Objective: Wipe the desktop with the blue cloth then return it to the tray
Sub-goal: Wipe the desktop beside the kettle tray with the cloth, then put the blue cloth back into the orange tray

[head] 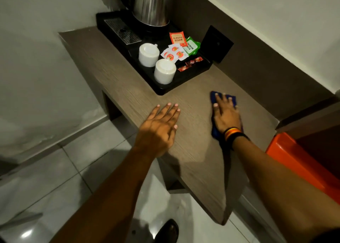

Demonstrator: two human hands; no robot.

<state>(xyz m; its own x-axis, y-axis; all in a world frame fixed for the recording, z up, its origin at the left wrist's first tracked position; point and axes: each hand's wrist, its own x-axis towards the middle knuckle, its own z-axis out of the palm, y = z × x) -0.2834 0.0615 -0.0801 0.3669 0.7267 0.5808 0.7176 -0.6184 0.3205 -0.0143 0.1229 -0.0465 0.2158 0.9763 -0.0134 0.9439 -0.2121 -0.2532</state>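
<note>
Right hand [227,114] is pressed flat, fingers spread, on the blue cloth [232,99] on the counter [114,73], just right of the tray [161,91] corner. No real grip, just palm pressure. Left hand [160,126] lies open and empty near the front edge. Cloth looks soft and light, so it'll probably bunch; I'd pinch a corner or scrunch it to lift.

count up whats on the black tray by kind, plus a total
kettle: 1
white cups, upside down: 2
large tea packets, orange and green: 2
small white sachets: about 4, overlapping, so the count is unsure
red stick packets: about 3, small and hard to separate
total: about 12
</note>
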